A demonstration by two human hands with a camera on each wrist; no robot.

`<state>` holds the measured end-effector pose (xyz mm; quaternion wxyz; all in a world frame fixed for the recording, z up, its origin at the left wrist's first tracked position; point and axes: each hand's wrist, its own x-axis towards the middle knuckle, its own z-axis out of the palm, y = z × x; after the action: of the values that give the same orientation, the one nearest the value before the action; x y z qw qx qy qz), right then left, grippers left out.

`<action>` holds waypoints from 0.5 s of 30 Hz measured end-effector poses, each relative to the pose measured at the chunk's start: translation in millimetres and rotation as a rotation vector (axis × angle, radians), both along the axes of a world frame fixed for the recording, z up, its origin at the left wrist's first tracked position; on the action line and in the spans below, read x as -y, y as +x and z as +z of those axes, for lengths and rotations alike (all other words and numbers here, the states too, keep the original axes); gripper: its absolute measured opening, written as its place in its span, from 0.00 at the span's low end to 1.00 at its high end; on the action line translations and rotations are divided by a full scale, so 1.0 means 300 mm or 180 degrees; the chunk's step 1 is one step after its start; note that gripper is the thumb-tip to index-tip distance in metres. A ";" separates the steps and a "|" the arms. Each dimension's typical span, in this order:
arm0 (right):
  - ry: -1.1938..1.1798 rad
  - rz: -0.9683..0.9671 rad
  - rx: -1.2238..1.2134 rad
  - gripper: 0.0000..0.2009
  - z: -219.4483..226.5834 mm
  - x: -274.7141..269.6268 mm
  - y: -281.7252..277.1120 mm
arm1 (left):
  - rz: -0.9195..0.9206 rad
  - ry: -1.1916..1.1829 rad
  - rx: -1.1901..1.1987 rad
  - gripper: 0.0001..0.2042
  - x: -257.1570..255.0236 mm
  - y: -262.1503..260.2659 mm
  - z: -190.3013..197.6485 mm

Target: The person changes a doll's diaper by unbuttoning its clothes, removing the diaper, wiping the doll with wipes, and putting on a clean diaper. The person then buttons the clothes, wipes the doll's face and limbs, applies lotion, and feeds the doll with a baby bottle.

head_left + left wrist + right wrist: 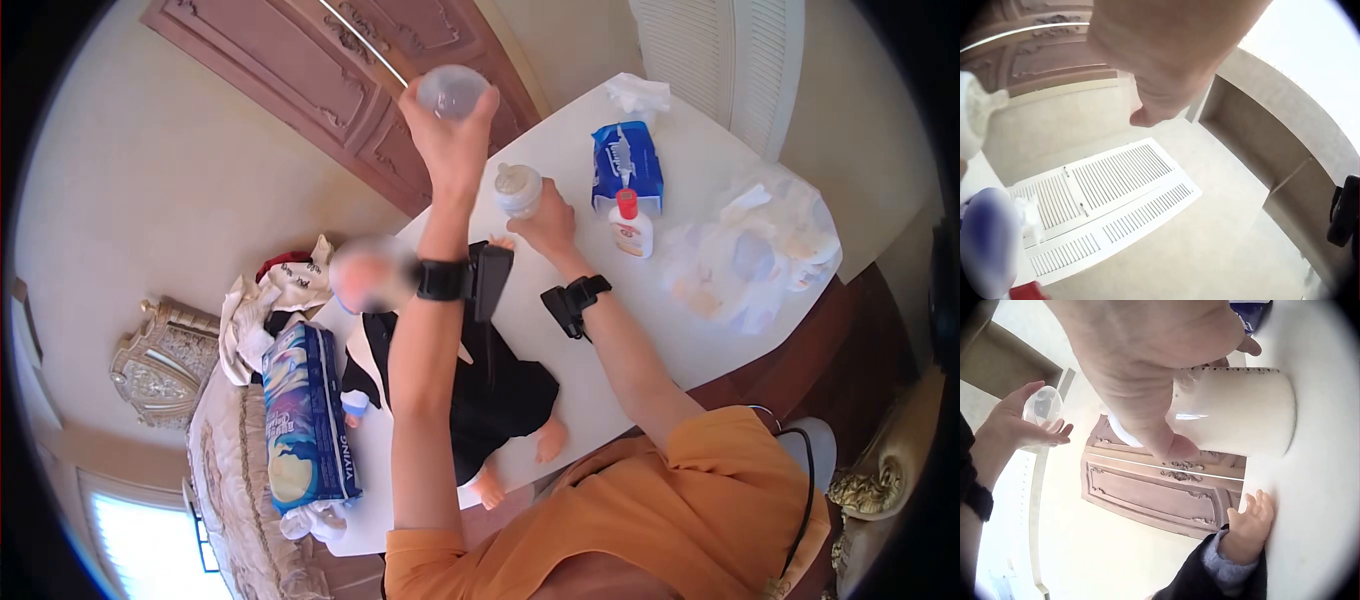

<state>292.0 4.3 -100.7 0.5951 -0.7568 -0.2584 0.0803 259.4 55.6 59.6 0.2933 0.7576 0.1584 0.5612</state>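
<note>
Raised above the table's far edge, my left hand holds a clear, round cap between thumb and fingers. In the right wrist view the left hand cups the same cap. My right hand grips a baby bottle, its teat uncovered. The right wrist view shows the bottle holding pale liquid, its base close to the table, with fingers of the right hand round it. The left wrist view shows the left hand from behind, the cap hidden, and the teat at left.
A doll in black clothes lies on the white table. Beside it stands a blue diaper pack. Blue wipes, a red-capped white bottle and a crumpled clear plastic bag are on the other side.
</note>
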 end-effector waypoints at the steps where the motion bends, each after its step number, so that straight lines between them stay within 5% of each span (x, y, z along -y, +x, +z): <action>1: 0.0014 0.0029 -0.0008 0.32 -0.002 0.004 -0.004 | -0.0065 -0.0297 -0.0188 0.33 -0.005 -0.001 0.030; 3: 0.0062 0.0028 -0.0088 0.32 -0.004 0.007 -0.004 | -0.0128 -0.0548 -0.0365 0.33 -0.065 0.005 0.040; 7: 0.0256 -0.0099 -0.0182 0.32 0.000 0.024 -0.043 | -0.0697 -0.1079 -0.1031 0.22 -0.419 0.073 -0.231; 13: -0.0056 -0.0298 -0.0233 0.33 0.043 0.036 -0.063 | -0.1860 -0.1132 -0.2043 0.22 -0.363 0.139 -0.406; 15: -0.0074 -0.0257 -0.0249 0.32 0.037 0.037 -0.061 | -0.2312 -0.1490 -0.2344 0.35 -0.323 0.166 -0.430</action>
<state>273.7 -6.8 -89.7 0.5986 -0.7697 -0.2032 0.0887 309.3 152.4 -69.4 0.5530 0.8240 0.0996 0.0729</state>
